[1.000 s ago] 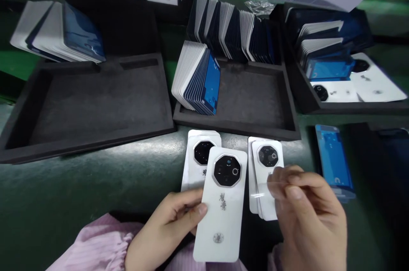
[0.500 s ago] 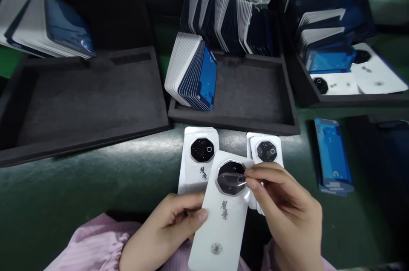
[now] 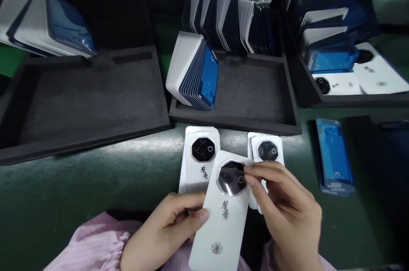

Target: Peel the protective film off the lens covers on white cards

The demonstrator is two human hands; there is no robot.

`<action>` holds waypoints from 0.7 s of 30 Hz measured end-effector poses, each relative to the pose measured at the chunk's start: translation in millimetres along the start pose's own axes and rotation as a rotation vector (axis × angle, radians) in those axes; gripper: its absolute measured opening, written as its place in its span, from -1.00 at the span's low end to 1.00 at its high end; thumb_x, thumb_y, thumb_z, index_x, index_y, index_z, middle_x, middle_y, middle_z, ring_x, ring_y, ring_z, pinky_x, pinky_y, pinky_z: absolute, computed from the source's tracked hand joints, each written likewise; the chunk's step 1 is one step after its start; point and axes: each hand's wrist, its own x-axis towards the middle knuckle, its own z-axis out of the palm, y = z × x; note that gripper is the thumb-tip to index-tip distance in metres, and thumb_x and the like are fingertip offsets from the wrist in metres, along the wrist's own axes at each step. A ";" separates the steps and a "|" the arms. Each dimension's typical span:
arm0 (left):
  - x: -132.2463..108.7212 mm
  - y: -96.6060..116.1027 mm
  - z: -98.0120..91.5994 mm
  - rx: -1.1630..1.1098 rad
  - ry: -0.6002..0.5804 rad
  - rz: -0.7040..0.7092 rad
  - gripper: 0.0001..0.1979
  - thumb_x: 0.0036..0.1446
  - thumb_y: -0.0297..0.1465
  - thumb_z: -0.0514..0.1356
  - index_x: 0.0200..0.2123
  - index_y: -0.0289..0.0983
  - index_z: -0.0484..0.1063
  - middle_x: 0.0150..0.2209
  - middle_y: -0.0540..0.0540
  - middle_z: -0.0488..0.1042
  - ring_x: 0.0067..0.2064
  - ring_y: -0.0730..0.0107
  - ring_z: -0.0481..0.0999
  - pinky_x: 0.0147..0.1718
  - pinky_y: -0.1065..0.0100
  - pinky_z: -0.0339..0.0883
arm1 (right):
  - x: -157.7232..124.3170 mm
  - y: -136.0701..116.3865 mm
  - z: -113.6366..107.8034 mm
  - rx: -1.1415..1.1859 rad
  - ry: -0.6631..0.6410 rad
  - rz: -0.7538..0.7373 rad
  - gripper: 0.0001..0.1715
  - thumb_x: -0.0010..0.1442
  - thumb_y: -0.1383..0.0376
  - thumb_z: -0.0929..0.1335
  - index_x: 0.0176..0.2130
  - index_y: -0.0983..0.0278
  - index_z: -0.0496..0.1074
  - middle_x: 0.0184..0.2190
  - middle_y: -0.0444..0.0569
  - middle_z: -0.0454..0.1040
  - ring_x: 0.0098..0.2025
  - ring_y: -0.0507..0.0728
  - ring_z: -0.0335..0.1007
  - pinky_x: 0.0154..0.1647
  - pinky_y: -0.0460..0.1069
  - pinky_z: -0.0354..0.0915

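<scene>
A white phone back cover [image 3: 220, 230] with an octagonal dark camera window and black lettering is held tilted by my left hand [image 3: 171, 224], thumb on its front left edge, other fingers behind it. My right hand [image 3: 286, 209] pinches a small clear film [image 3: 232, 172] between thumb and index finger at the window's right side; the film lies across the window. Behind the held cover, a stack of similar white covers [image 3: 198, 179] rests on the green table. Another stack of white covers [image 3: 270, 151] sits behind my right hand, partly hidden by it.
A black foam tray [image 3: 230, 122] holds leaning white and dark blue covers [image 3: 191, 70]. Another black tray [image 3: 96, 130] stands left, with leaning covers [image 3: 47, 24] behind it. At right are blue-faced panels [image 3: 335, 154] on the table and a black box [image 3: 326, 99] of covers.
The clear film has come down flatter across the camera window, and the shine on it has shifted. Both hands stay nearly in place.
</scene>
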 end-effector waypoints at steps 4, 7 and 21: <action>0.2 -2.9 -0.7 0.016 0.008 -0.006 -0.65 0.37 -0.11 0.23 0.06 -0.12 0.67 -0.37 -0.05 0.55 -0.41 0.40 0.38 -0.38 0.43 0.33 | -0.8 -0.6 0.4 -0.030 0.009 -0.024 -0.71 0.29 0.51 0.44 -0.12 0.11 0.56 -0.21 -0.17 0.57 -0.26 -0.02 0.47 -0.27 -0.11 0.46; -1.4 -3.0 0.2 0.042 0.011 -0.003 -0.64 0.37 -0.11 0.23 0.06 -0.13 0.68 -0.38 -0.05 0.57 -0.42 0.40 0.41 -0.38 0.43 0.36 | -0.9 -0.7 1.8 -0.050 -0.001 -0.037 -0.70 0.28 0.52 0.45 -0.11 0.12 0.55 -0.20 -0.17 0.56 -0.29 -0.04 0.45 -0.31 -0.11 0.43; -3.9 8.2 4.7 0.068 0.072 0.073 -0.65 0.33 -0.05 0.24 -0.04 -0.06 0.73 -0.44 -0.04 0.55 -0.40 0.35 0.43 -0.41 0.47 0.39 | -4.3 3.4 -5.8 0.289 -0.222 0.515 -0.81 0.36 0.07 0.40 -0.11 0.08 0.53 -0.41 -0.18 0.42 -0.38 0.03 0.34 -0.33 -0.10 0.40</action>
